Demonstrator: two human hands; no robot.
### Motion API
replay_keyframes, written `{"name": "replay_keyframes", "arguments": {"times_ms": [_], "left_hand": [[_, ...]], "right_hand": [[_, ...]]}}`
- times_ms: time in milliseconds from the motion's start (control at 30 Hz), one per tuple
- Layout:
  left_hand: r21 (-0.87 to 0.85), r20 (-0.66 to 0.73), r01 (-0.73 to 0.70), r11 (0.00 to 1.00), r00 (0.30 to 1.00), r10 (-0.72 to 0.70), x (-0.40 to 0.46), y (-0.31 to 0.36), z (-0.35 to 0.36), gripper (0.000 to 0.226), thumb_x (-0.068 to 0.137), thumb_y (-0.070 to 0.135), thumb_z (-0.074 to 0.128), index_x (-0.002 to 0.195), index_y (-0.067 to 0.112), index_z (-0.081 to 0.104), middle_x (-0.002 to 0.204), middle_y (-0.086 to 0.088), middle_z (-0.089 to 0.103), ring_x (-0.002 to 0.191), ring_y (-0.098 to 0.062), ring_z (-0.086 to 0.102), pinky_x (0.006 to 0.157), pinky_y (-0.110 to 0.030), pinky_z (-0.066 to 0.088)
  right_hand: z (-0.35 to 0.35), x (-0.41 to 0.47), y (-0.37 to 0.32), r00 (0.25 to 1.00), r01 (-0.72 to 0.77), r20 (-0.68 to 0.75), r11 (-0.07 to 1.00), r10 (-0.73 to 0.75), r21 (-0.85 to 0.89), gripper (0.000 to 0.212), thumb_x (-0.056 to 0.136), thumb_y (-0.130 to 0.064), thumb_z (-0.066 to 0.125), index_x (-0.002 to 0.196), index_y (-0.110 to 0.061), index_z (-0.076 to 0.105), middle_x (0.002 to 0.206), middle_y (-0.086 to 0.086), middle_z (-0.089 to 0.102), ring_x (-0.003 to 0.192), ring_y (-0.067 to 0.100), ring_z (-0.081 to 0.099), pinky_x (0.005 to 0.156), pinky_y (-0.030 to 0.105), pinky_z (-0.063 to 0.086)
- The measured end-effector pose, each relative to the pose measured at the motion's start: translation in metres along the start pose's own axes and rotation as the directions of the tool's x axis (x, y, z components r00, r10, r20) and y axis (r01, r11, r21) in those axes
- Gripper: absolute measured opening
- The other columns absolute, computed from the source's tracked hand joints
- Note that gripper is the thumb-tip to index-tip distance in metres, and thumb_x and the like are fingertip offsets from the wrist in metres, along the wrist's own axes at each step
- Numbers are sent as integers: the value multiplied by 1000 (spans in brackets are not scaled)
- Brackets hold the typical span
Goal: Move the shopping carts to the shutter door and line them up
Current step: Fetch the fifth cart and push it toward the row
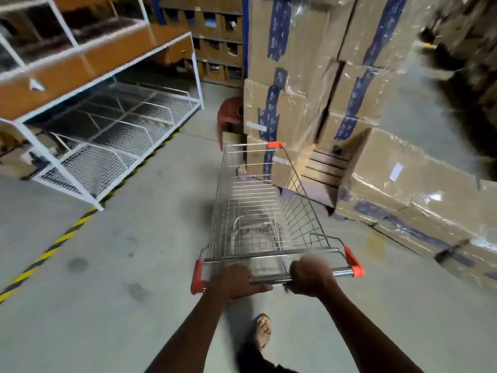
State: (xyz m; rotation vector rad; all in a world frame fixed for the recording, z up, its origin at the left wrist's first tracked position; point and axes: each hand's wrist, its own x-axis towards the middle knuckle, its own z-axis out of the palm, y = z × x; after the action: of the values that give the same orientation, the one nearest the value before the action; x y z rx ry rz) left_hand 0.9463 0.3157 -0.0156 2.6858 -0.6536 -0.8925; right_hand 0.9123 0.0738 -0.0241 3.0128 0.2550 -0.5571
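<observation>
An empty silver wire shopping cart with orange corner caps stands on the concrete floor right in front of me, its nose pointing away toward stacked boxes. My left hand grips the left part of the chrome handle bar. My right hand grips the same bar further right. No shutter door is in view. The picture is blurred by motion.
Tall stacks of taped, plastic-wrapped cardboard boxes rise just ahead and along the right. A white metal rack with mesh shelves stands at left behind a yellow-black floor stripe. A red plastic stool sits beside the boxes. My sandalled foot is below.
</observation>
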Motion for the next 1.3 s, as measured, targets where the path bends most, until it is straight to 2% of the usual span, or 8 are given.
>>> {"name": "replay_keyframes", "arguments": {"times_ms": [133,267,367,433,500,667,833,1300], "left_hand": [[-86,-59,87,993,994,-92,-62,-10,24,65,77,88,52,77,24,59,78,0,60,67,-14,56,53,-26,38],[-179,-127,201,963,966,-225,-113,-22,52,67,73,91,52,76,25,63,72,6,65,60,-4,58,51,-23,40],[-166,-159,307,937,929,-333,-141,-28,74,80,71,96,46,86,21,69,83,0,69,65,-9,57,58,-27,42],[-174,-187,378,909,894,-408,-158,-29,89,81,72,95,47,91,20,69,88,0,70,73,-13,60,62,-29,43],[-181,-202,425,887,866,-457,-173,-28,106,74,77,89,50,98,21,70,95,0,71,85,-17,65,69,-30,45],[-246,-232,553,796,763,-603,-207,-23,139,50,85,67,53,103,23,70,101,-2,73,93,-22,68,71,-30,47],[-302,-230,655,693,655,-720,-245,-9,173,47,81,60,51,102,22,70,95,-2,73,86,-22,69,73,-31,53],[-430,-189,735,525,495,-848,-320,-27,212,38,80,49,51,90,19,70,74,5,63,65,-13,57,61,-26,45]], "right_hand": [[9,-13,-40,987,157,-26,985,-159,-74,59,89,-68,48,96,-14,70,90,11,75,83,35,73,71,39,54],[25,-15,-75,973,222,-47,971,-227,-91,50,70,-64,77,66,-17,61,58,7,62,53,31,67,46,31,47],[11,-23,-101,957,288,18,957,-288,-12,46,84,-40,75,62,-22,39,60,1,42,56,24,52,50,23,30],[15,-23,-113,936,352,4,936,-352,-7,58,68,-43,86,56,-24,32,53,0,32,44,15,31,45,22,24],[31,-14,-122,895,435,-90,899,-438,-43,60,40,-50,94,49,-24,41,43,1,38,33,20,38,36,23,28],[37,-19,-155,829,533,-83,827,-552,-175,47,55,-59,83,63,-16,66,59,6,66,52,29,68,48,30,53],[17,-53,-191,731,672,-13,723,-682,-159,45,82,-55,61,100,-15,70,102,8,75,98,31,72,88,36,54],[14,-65,-292,538,832,137,498,-831,-246,28,87,-40,60,100,-19,71,98,7,75,91,29,70,82,36,53]]}}
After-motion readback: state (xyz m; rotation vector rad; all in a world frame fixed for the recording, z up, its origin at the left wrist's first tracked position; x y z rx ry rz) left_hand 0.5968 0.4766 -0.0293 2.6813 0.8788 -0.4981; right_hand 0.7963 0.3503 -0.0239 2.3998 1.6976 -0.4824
